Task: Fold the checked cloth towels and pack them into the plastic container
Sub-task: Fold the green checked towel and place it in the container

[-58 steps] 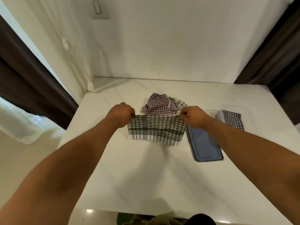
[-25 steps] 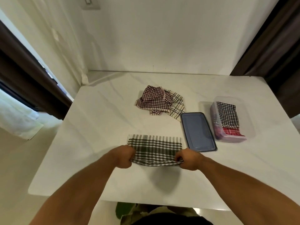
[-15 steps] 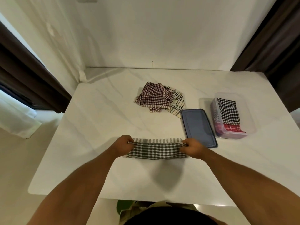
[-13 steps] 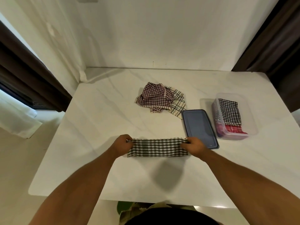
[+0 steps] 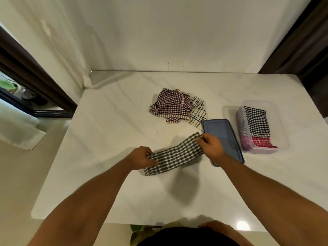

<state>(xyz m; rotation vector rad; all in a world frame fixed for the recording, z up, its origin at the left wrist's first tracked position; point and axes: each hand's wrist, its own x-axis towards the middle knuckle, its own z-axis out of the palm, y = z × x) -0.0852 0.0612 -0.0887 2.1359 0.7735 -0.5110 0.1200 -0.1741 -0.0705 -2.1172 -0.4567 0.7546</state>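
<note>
Both of my hands are closed on one cloth: the left hand (image 5: 142,158) has its fingers curled round the near end of a dark green-and-white checked towel (image 5: 174,155), and the right hand (image 5: 212,147) pinches its far end between thumb and fingertips. That towel is folded into a long narrow strip and runs slantwise between the two hands, from near left to far right, over the white marble-patterned table (image 5: 106,139); I cannot tell whether its middle touches the surface. Just beyond my right wrist lies a flat blue-grey rectangular plastic lid (image 5: 220,132), whose near left corner is hidden under my forearm. To the right of the lid, close beside it, stands the clear rectangular plastic container (image 5: 282,137), open at the top. Inside it a folded black-and-white checked towel (image 5: 257,121) lies over the far part, and a folded red-and-white checked towel (image 5: 260,142) shows at the near end. Farther back, towards the middle of the table, sits a loose heap: a crumpled maroon-and-white checked towel (image 5: 170,105) on top of a cream towel with thin black lines (image 5: 197,110), whose near corner reaches the far left corner of the lid. Behind the table rises a plain pale wall (image 5: 159,32), with dark brown curtains (image 5: 301,41) at either side.
</note>
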